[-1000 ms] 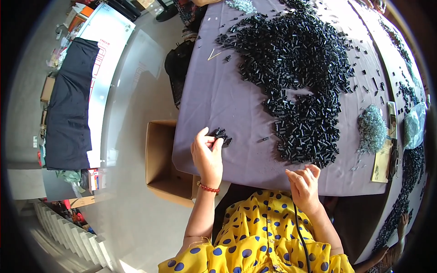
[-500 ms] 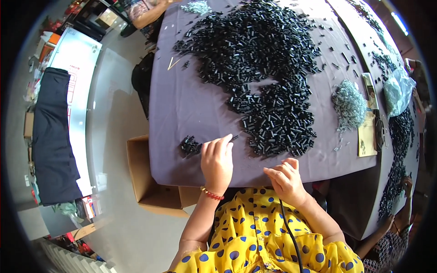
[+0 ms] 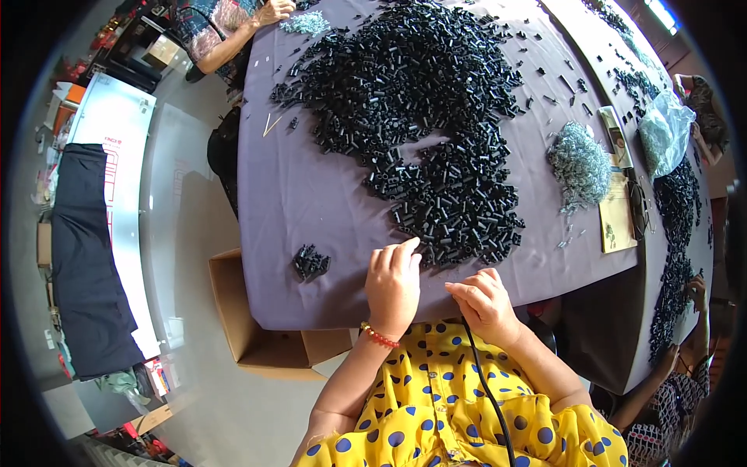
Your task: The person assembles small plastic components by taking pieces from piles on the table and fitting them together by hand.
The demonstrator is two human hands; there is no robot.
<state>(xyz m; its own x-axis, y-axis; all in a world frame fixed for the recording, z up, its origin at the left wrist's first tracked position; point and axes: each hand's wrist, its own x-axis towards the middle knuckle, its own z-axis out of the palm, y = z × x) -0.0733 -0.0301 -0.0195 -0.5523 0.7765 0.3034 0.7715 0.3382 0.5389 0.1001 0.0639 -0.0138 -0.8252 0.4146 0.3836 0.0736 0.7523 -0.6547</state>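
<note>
A large heap of small black tubular plastic pieces (image 3: 459, 194) covers much of the purple-grey tablecloth. My left hand (image 3: 393, 284) is at the heap's front edge, fingers close together and curled, fingertips by the nearest black pieces. Whatever they hold, if anything, is hidden. Right of it, my right hand (image 3: 484, 302) is closed in a pinch just off the table's front edge; what is between its fingertips is too small to make out. A small cluster of black pieces (image 3: 311, 263) lies apart, to the left of my left hand.
To the right lie a mound of small clear-grey pieces (image 3: 580, 167), a yellow pad (image 3: 618, 222), glasses (image 3: 638, 206) and a clear plastic bag (image 3: 666, 132). An open cardboard box (image 3: 268, 346) stands below the table's left corner. Other people's hands (image 3: 275, 11) work around the tables.
My left hand has moved right, from beside the small cluster to the big heap's front edge. A black piece showed at its fingertips before. My right hand stays pinched in nearly the same place.
</note>
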